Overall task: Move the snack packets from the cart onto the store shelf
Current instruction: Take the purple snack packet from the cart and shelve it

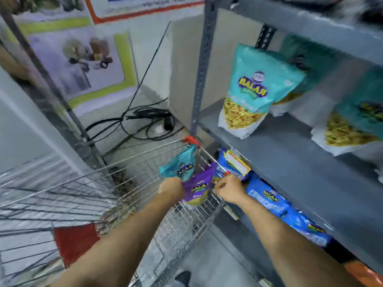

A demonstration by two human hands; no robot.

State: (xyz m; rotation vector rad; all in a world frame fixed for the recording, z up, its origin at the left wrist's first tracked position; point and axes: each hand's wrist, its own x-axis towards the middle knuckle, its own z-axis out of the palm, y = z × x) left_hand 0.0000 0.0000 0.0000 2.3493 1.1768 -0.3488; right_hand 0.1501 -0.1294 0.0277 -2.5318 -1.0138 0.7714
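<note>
shelf point(300, 166) cut off at right, teal packs blurred. cart point(116, 172) smeared by motion. my left hand point(173, 188) grips teal packet point(182, 165) and purple packet point(199, 188) above the cart; right hand point(229, 190) fisted at the purple one's edge, contact unclear.

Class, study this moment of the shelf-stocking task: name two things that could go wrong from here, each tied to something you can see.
1. The left hand seems to hold both a purple packet and a teal packet at once; one may slip from that grip.
2. Both hands work close to the cart rim; a packet might snag on the wire when lifted toward the shelf.
</note>
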